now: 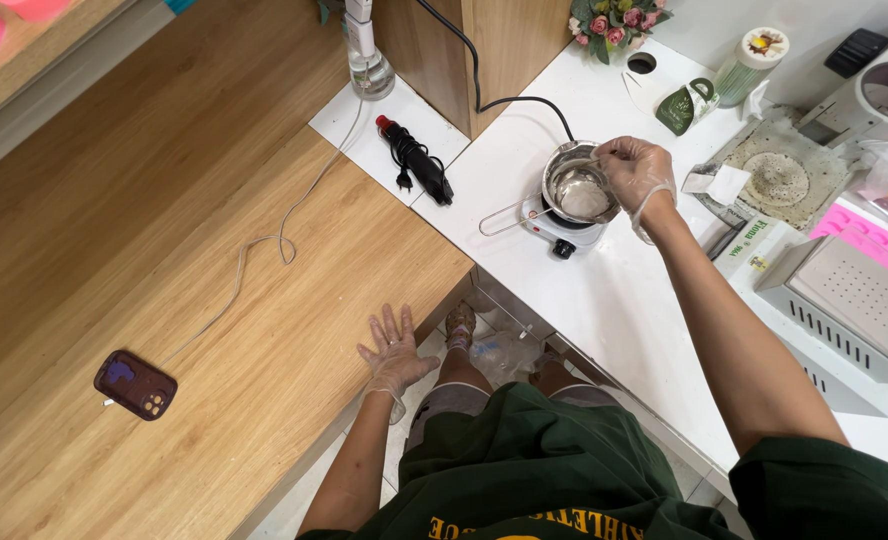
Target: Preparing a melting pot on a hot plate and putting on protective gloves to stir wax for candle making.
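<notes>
A small metal pot (576, 186) is seated on a white hotplate (565, 228) on the white counter (614, 300) — its rim is pinched by the gloved right hand (636, 172). The gloved left hand (394, 352) is laid flat, fingers spread, on the wooden table (214, 300) — nothing is grasped.

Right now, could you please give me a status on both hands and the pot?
Left hand flat on wooden table, empty. Right hand pinching a thin stirrer at metal pot on small hot plate. Nothing blocking.
</notes>
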